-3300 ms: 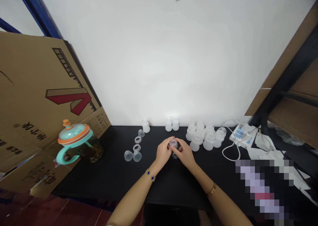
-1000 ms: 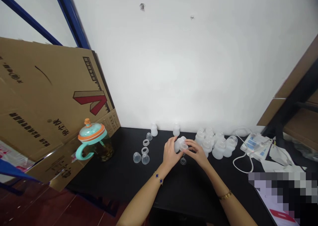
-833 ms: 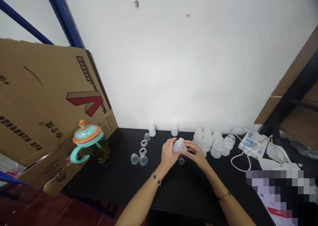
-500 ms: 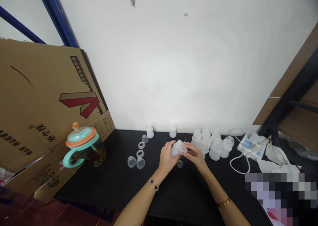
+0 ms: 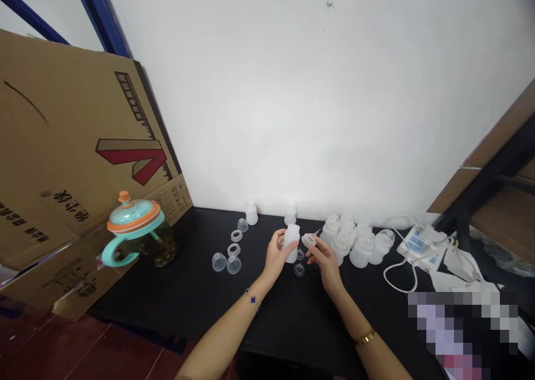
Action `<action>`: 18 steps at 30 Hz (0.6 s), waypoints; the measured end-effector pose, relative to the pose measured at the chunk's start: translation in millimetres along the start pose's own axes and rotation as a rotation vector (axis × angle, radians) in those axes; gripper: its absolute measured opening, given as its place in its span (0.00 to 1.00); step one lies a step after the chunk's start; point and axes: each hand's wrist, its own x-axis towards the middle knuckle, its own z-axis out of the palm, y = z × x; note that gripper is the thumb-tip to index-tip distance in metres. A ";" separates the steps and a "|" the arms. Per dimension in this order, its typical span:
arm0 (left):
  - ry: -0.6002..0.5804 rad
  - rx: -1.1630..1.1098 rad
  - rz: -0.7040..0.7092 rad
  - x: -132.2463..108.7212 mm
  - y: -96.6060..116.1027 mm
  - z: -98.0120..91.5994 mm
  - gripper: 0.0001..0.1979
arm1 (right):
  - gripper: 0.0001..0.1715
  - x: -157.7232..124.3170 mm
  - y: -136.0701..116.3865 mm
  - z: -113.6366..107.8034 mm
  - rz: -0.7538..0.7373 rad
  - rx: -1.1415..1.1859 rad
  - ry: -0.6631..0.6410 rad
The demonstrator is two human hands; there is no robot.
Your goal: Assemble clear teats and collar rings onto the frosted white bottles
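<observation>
My left hand (image 5: 276, 257) is wrapped round a white translucent baby bottle (image 5: 292, 240), which stands nearly upright with its neck bare. To its right, my right hand (image 5: 327, 263) pinches a clear bottle nipple with its collar (image 5: 309, 239), apart from the bottle; a thin spike points up from it on the right. On the black table below lie clear nipple pieces (image 5: 299, 269). To the left are collar rings (image 5: 233, 249) and clear dome caps (image 5: 234, 264). Two more bottles (image 5: 251, 214) stand by the wall.
Several capped bottles (image 5: 363, 249) cluster right of my hands. Beyond them are a white cable (image 5: 416, 282) and a power strip (image 5: 426, 243) with papers. A teal-lidded jug (image 5: 140, 232) and a large cardboard box (image 5: 83, 146) stand at the left.
The nipple and collar have come away from the bottle's neck, with my right hand moving right. The bottle is now more upright in my left hand. The view has tilted slightly downward.
</observation>
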 end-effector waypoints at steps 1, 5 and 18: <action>0.007 -0.054 -0.036 0.6 0.9 0.4 0.24 | 0.29 -0.3 -0.3 0.1 0.000 0.005 0.008; 0.035 -0.207 -0.150 0.9 5.6 1.7 0.22 | 0.32 -1.3 -0.4 1.2 0.009 0.048 0.035; 0.097 -0.472 -0.411 4.0 6.4 0.1 0.22 | 0.20 -0.3 -2.7 2.2 0.122 0.190 0.041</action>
